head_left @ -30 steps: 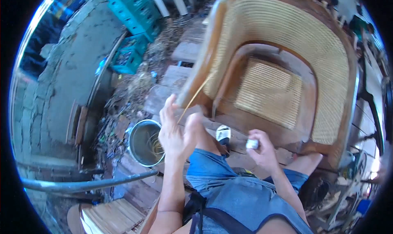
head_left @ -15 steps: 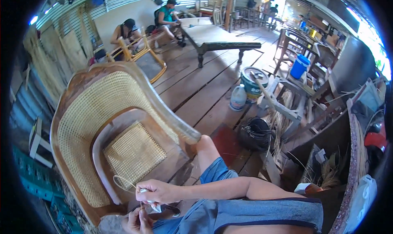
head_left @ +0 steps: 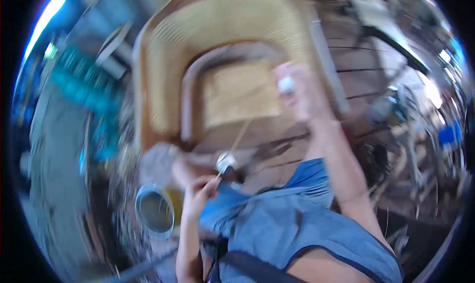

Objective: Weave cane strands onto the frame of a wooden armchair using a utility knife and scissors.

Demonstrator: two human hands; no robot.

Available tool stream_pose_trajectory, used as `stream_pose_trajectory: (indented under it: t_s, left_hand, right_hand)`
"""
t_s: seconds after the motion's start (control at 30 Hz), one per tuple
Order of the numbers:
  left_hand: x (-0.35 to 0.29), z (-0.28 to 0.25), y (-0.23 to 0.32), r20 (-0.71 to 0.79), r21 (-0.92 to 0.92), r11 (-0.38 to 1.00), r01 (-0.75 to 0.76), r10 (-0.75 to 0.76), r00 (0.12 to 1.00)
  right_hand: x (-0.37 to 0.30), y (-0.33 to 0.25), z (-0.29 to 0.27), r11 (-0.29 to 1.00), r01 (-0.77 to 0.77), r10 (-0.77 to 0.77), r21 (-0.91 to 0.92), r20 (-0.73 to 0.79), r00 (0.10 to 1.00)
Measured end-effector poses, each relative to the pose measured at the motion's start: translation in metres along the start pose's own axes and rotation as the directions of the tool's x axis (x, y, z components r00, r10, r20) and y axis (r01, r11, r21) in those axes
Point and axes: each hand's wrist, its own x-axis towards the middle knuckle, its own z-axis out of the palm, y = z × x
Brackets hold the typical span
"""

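A wooden armchair (head_left: pixel 144 80) with woven cane panels stands in front of me, its cane seat (head_left: pixel 242 92) facing up. My left hand (head_left: pixel 202 188) is low, just short of the chair's front, its fingers closed on a thin cane strip (head_left: pixel 241 134) that points up toward the seat. My right hand (head_left: pixel 304 92) is raised over the right side of the chair, closed around a small white thing (head_left: pixel 286 84) whose kind the blur hides. Close to my left fingers is a small white and dark thing (head_left: pixel 226 162) that I cannot make out.
An open round container (head_left: pixel 154 211) with a yellowish side stands left of my left forearm. Teal plastic crates (head_left: pixel 84 80) lie at the left. Dark floorboards (head_left: pixel 358 60) and blurred clutter, including a blue bucket (head_left: pixel 450 134), are on the right.
The view has swung down and left, so the chair now lies straight ahead. My hands, close together before, are now far apart: the right has gone up over the chair.
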Motion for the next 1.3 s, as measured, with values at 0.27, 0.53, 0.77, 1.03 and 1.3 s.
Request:
stream_pose_trajectory:
  t_s: [0.27,0.53,0.77,1.03,1.3]
  left_hand:
    - [-0.021,-0.019,-0.005,-0.105,-0.136,0.974,0.179,-0.194,0.975]
    - [-0.032,-0.037,-0.027,-0.018,-0.183,0.951,0.251,-0.258,0.966]
    - [-0.027,-0.038,-0.03,-0.007,-0.264,0.925,0.275,-0.286,0.958]
    - [-0.024,-0.043,-0.034,0.023,-0.256,0.915,0.313,-0.318,0.948]
    - [-0.018,-0.035,-0.038,-0.039,-0.366,0.895,0.255,-0.288,0.957]
  right_hand:
    - [0.059,0.042,-0.006,0.977,-0.137,0.142,0.166,-0.016,0.99]
    - [0.101,0.048,-0.012,0.98,-0.106,0.106,0.167,0.007,0.994]
    - [0.13,0.061,-0.031,0.965,-0.145,0.14,0.217,0.037,0.989]
    - [0.155,0.061,-0.06,0.949,-0.143,0.14,0.282,0.029,0.99]
    - [0.113,0.079,-0.028,0.955,-0.217,0.259,0.203,-0.204,0.944]
